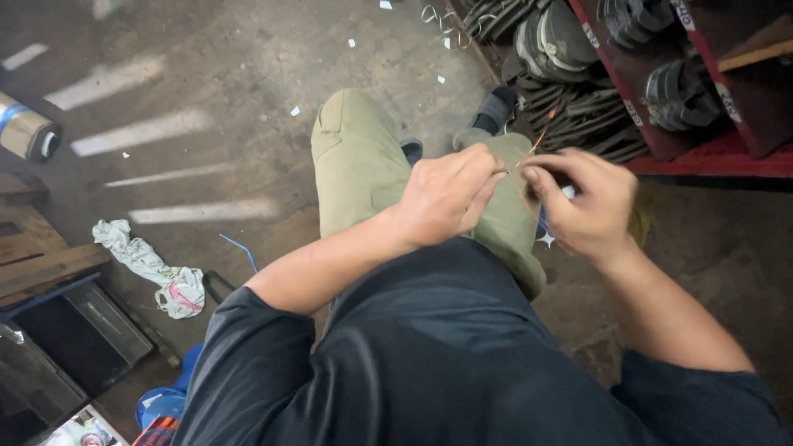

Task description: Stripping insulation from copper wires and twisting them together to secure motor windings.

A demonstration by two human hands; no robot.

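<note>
Right, we're looking down over our lap, and both hands are up above the right knee. Our left hand (pixel 446 198) is curled, fingertips pinched on a thin wire (pixel 529 149) that runs across to our right hand (pixel 582 202). That one pinches the other end between thumb and forefinger, with the rest of its fingers folded in. The wire is a fine reddish strand, its tip sticking up just past the right thumb; it's blurred, so we can't tell how it's bent.

Under the hands we've got the trousers (pixel 355 165), olive green, with a dark shoe (pixel 494 109) poking out beyond the knee. Something small and blue-white (pixel 547 235) peeks from beneath the right hand, too hidden for us to tell what.

Close ahead, the red shelf (pixel 710 157) crowds in on the right, stacked with dark rubber belts (pixel 570 49) and bundles spilling down to the floor just beside the shoe. Bent bits of wire (pixel 442 18) lie near the top edge.

Over on the left, a crumpled rag (pixel 157 268) sits on the concrete floor (pixel 206 74), a blue strand (pixel 241 250) next to it, a tape roll (pixel 29 128) at the far edge, and a wooden pallet (pixel 37 256) with a dark bin (pixel 78 330) below it. White scraps dot the floor, well apart from our hands.
</note>
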